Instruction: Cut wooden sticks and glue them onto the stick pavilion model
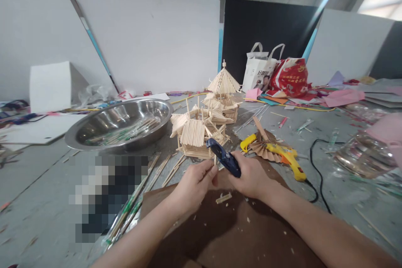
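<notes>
My left hand (198, 182) pinches a short wooden stick (215, 160) upright between thumb and fingers. Wrapped around a dark blue hand cutter (226, 159), my right hand (251, 176) holds the tool's head up close to the stick; whether its jaws touch the wood I cannot tell. Just beyond both hands stands a small house model (193, 134) built of wooden sticks, with a taller pagoda-like stick model (223, 88) behind it. Short stick pieces (223, 198) lie below my hands on a brown board (220, 234).
A steel basin (119, 125) holding wrapped sticks stands at left. Packs of sticks (132, 201) lie nearer me. To the right are a yellow glue gun (289, 159) with a black cord (314, 167), and a clear plastic container (364, 155). Bags (289, 77) stand at the back.
</notes>
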A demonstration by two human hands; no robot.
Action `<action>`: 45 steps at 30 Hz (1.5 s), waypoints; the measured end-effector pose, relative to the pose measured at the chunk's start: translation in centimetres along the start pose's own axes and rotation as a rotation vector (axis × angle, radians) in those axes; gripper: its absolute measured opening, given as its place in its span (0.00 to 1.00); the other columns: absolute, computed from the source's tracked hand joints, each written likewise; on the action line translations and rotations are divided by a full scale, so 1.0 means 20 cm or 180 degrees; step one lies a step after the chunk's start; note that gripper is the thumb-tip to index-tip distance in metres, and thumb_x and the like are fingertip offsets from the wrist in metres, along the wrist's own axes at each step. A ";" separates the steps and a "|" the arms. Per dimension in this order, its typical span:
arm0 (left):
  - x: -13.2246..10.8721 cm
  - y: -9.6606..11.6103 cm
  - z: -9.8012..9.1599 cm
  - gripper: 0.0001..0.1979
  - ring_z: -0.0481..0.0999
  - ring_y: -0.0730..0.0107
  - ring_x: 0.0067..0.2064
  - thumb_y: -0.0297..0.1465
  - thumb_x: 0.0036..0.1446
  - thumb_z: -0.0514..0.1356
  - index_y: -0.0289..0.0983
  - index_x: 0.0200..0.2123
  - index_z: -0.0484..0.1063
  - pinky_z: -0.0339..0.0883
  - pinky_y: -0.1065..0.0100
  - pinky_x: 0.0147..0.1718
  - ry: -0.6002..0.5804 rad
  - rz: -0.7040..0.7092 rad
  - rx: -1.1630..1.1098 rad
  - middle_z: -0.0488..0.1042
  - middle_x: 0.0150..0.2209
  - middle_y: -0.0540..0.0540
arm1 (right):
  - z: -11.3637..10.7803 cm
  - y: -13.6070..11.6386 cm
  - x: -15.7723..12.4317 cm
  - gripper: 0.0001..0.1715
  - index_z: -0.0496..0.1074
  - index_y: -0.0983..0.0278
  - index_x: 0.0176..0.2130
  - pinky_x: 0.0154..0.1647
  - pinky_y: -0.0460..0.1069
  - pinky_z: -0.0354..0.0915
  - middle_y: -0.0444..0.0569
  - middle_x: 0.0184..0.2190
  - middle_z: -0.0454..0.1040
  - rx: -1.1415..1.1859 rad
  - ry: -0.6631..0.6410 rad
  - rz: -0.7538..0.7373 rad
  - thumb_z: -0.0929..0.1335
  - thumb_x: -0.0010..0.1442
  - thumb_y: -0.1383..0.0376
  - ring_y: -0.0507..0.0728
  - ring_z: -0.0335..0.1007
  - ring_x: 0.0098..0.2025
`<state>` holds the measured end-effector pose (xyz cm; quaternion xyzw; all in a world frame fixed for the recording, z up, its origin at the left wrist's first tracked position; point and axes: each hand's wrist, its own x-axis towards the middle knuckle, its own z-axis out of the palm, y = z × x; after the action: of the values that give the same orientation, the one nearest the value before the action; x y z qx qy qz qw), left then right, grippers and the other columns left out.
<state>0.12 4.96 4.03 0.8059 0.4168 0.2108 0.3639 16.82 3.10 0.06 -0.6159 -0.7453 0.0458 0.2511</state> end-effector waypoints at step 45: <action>0.18 -0.30 -0.35 0.14 0.50 0.83 0.09 0.38 0.42 0.56 0.34 0.14 0.65 0.42 0.74 0.12 0.1047 -0.1393 -0.0385 0.52 0.04 0.56 | -0.04 0.16 0.02 0.16 0.66 0.63 0.35 0.32 0.51 0.56 0.54 0.34 0.71 -0.0837 -0.1703 -0.0206 0.62 0.41 0.67 0.61 0.66 0.36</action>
<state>-5.38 13.09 4.07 0.6284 0.6211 0.2797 0.3757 20.00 4.08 -0.26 -0.5851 -0.8038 0.1015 -0.0349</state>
